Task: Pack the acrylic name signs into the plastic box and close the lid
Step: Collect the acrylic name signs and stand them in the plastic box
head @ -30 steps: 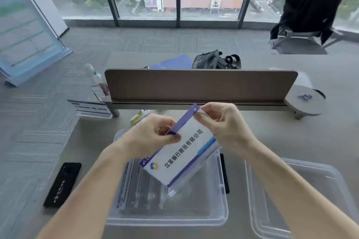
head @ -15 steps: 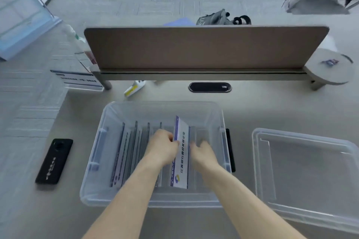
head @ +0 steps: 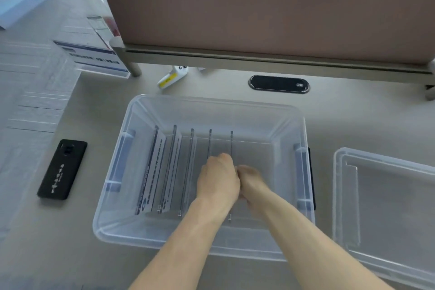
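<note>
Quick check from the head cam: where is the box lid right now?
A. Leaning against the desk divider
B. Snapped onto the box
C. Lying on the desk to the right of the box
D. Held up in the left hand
C: the clear lid lies flat on the desk, right of the open plastic box, while the left hand and the right hand are both down inside the box among the upright signs.

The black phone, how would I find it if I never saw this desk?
Start at the big clear plastic box in the middle of the desk, where both hands are busy. Look left of it, near the desk's edge. The black phone lies flat there alone, the only dark slab on that side, with white markings on its back.
</note>
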The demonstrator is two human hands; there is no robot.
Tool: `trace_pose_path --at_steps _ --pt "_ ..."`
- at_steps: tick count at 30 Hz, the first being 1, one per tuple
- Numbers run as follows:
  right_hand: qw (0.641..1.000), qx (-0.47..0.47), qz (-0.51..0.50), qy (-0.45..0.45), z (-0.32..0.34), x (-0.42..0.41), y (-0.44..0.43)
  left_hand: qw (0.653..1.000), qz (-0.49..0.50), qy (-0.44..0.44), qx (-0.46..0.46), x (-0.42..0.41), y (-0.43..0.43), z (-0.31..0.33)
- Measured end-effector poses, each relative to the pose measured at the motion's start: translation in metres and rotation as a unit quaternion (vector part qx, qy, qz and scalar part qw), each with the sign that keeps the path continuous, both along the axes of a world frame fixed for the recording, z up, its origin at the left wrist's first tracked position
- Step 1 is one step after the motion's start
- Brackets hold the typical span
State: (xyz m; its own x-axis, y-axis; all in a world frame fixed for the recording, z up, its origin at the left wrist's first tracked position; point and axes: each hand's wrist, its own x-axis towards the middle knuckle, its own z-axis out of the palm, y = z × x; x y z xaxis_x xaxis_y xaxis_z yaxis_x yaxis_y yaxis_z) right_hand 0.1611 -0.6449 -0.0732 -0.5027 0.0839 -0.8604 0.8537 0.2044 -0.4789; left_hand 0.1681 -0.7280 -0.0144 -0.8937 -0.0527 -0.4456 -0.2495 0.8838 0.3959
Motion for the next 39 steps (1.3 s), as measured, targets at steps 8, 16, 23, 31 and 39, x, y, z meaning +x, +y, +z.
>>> trace_pose_path --at_steps 8,16,23,31,39 --pt "1.000 -0.018 -0.001 -0.008 -0.005 0.005 -0.008 0.998 -0.026 -0.021 -0.045 -0.002 -0.008 0.008" --pt "1.000 -0.007 0.015 -0.004 -0.010 0.007 -0.008 1.000 -0.006 0.018 -0.016 -0.004 -0.019 -0.003" --pt "0.999 -0.004 0.036 0.006 0.009 0.007 -0.009 1.000 -0.004 0.007 0.008 -0.009 -0.019 -0.003" --pt "0.962 0.043 -0.014 0.269 0.134 -0.002 -0.003 0.985 0.043 0.039 0.162 -0.002 -0.074 0.106" --pt "0.899 -0.033 -0.031 0.435 0.269 -0.038 -0.060 0.949 0.125 0.194 0.213 -0.016 -0.180 0.251"
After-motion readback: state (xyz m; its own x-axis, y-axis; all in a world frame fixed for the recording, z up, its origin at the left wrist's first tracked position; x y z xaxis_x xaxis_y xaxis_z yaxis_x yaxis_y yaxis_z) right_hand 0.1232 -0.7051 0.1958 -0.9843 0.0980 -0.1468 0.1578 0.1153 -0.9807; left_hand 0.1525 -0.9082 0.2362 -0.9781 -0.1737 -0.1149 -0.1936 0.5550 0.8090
